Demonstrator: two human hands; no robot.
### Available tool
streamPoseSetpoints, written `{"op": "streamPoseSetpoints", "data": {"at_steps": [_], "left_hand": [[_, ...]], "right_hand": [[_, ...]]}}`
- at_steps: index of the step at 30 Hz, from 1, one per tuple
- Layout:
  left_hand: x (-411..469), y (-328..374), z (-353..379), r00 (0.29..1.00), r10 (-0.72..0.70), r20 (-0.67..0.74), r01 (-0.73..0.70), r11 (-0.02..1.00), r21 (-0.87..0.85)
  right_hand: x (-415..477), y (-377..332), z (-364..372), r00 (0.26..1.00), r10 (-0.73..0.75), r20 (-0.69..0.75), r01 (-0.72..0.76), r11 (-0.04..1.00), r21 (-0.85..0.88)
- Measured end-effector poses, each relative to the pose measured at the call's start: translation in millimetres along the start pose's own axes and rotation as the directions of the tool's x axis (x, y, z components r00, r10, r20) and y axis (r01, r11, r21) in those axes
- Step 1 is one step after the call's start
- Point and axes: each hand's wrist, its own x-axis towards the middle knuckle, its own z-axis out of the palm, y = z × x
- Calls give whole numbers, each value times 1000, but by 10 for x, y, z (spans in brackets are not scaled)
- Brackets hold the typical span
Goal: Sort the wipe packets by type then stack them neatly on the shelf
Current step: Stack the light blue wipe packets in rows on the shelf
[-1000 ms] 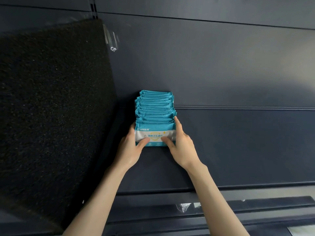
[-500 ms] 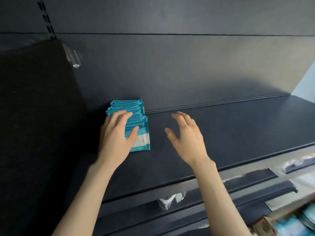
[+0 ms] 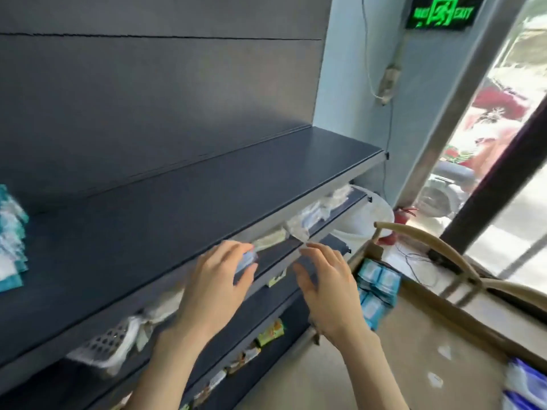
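Observation:
A row of teal wipe packets (image 3: 10, 241) stands on the dark shelf (image 3: 207, 196), cut off by the left edge of the view. My left hand (image 3: 219, 285) and my right hand (image 3: 325, 288) hover side by side in front of the shelf's front edge, fingers spread and relaxed, holding nothing. More teal and white wipe packets (image 3: 377, 285) sit in a cardboard box low down, just right of my right hand. Blue and purple packets (image 3: 527, 389) show blurred at the bottom right corner.
Lower shelves (image 3: 266, 318) carry torn plastic label strips and small coloured tags along their edges. A curved wooden frame (image 3: 429, 250) stands to the right by the box. Behind it are a white round bin (image 3: 379, 214), a glass door and a green exit sign (image 3: 438, 11).
Both hands have left the teal row and moved right and down, off the shelf. The view has swung right, so the row now sits at the far left and the box appears.

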Motion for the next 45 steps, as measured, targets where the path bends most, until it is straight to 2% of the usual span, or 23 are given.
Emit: {"op": "streamPoseSetpoints", "data": {"at_steps": [5, 9, 12, 15, 20, 23, 28, 34, 45], "left_hand": [[-127, 667, 1122, 969, 38, 244, -12, 994, -107], [-296, 971, 1832, 885, 68, 460, -2, 990, -144], [-302, 1076, 2192, 815, 108, 570, -27, 988, -149], [-118, 1122, 2456, 777, 111, 619, -9, 986, -166], [405, 1050, 2958, 758, 76, 647, 48, 984, -171], [717, 916, 3344, 713, 48, 700, 89, 984, -157], [1109, 636, 4056, 579, -55, 813, 217, 972, -89], [1415, 371, 5121, 419, -141, 897, 319, 948, 0], [1229, -98, 7001, 246, -385, 890, 500, 837, 223]], "right_hand": [[-589, 1008, -282, 977, 212, 18, -209, 974, -86], [-1064, 1639, -309, 928, 367, 61, -357, 925, -128], [-1244, 1953, -274, 882, 463, 86, -450, 882, -138], [-1200, 2193, -260, 852, 517, 89, -505, 854, -125], [-825, 2682, -82, 818, 567, 99, -555, 823, -123], [-566, 3021, 175, 784, 606, 134, -594, 796, -120], [-169, 3582, 660, 667, 687, 289, -689, 716, -111], [150, 4344, 1235, 498, 785, 368, -817, 567, -105], [-17, 5717, 2328, 205, 883, 422, -956, 274, -107]]}}
